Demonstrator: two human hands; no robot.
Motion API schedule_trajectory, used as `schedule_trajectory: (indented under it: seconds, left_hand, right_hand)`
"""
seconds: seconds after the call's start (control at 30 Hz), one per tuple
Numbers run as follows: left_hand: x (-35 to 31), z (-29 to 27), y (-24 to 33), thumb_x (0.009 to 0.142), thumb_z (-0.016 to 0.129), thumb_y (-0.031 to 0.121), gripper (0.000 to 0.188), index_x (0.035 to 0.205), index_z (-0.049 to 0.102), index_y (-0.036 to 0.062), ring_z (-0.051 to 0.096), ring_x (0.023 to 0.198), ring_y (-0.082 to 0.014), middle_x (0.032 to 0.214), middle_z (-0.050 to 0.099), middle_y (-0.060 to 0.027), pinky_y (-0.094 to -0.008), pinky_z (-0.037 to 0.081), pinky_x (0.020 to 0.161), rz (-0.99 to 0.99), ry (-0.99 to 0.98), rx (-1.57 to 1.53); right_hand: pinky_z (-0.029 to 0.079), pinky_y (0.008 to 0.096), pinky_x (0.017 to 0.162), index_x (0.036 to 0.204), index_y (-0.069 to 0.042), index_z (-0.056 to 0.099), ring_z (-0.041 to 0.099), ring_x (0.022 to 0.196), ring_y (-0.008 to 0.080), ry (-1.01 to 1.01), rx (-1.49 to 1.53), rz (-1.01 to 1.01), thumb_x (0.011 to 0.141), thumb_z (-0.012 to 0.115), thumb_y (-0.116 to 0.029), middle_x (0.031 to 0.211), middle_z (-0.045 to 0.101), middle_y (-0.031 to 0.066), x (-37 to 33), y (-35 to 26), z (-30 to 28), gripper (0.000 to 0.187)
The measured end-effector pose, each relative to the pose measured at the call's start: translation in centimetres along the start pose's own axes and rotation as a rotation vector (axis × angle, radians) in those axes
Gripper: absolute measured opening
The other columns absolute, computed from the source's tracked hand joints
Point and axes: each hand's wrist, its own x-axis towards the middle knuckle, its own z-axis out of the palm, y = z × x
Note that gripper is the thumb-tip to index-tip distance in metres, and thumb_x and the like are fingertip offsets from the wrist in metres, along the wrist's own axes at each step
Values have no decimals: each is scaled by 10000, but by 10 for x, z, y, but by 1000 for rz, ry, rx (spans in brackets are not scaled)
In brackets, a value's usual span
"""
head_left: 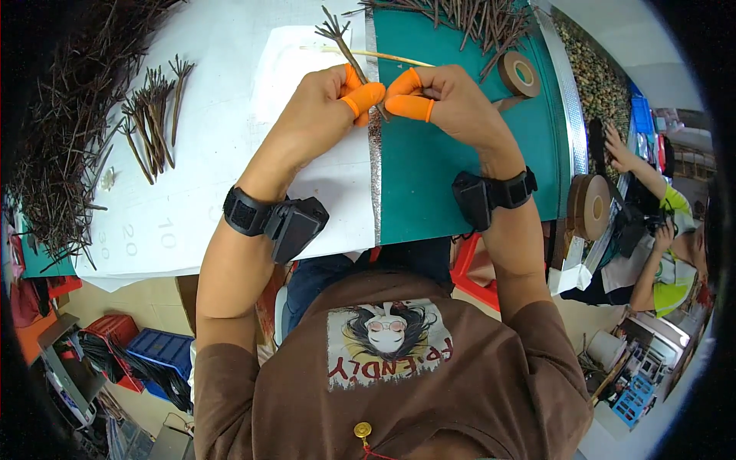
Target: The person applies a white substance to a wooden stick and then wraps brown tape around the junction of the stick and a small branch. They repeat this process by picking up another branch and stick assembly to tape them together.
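Note:
My left hand (pixel 322 107) pinches a brown branching twig (pixel 346 50), its forked tips pointing up and away from me. Orange finger covers sit on the thumb and fingers of both hands. Close beside the twig's lower end, my right hand (pixel 464 107) is closed in a pinch; whatever lies between its fingertips is hidden. Just behind both hands a thin pale stick (pixel 402 59) lies across the white and green surfaces. To the right of my right hand is a roll of brown tape (pixel 519 74).
A big heap of dark twigs (pixel 54 146) covers the left side, with several separate twigs (pixel 153 115) beside it. More brown sticks (pixel 475 23) lie at the back right. Larger tape rolls (pixel 594 207) stand at the right edge. Another person (pixel 667 253) is at the far right.

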Motion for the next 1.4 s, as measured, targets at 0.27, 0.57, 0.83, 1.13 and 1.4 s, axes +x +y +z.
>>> schedule_trajectory:
  seconds: [0.27,0.57,0.83,1.13,1.4]
  left_hand:
    - [-3,1,6,832,534,169,151,798,552,23,418,508,-31,608,529,-2,-158,317,449,-20,-50,-154]
    - [-1,12,5,795,573,81,115,852,557,-18,425,499,-48,661,549,-34,-154,324,437,-33,103,-509]
    - [3,5,0,785,570,45,96,847,565,-27,400,496,-52,672,543,-43,-160,324,451,-67,82,-495]
    - [4,1,-4,823,506,58,88,831,555,-16,397,498,-55,659,535,-41,-164,317,451,-57,-29,-477]
    - [1,7,-1,841,479,81,113,850,502,-29,491,543,-73,709,551,-72,-180,388,489,-19,55,-113]
  right_hand:
    - [376,159,569,838,9,602,479,640,25,-30,-44,3,769,589,-87,713,562,-17,0,1,1,118]
    - [345,157,538,873,-15,594,451,636,16,77,-50,-40,808,545,-106,700,548,-30,1,4,5,122]
    - [329,158,518,890,-28,596,436,620,10,27,12,-14,826,527,-131,706,536,-43,2,10,-1,139]
    - [365,155,560,883,-14,592,470,647,20,6,-124,-1,802,556,-115,741,565,-17,-2,-5,-3,134]
    - [367,160,567,862,7,585,474,650,21,56,-19,-16,765,602,-77,723,554,-22,2,8,0,129]
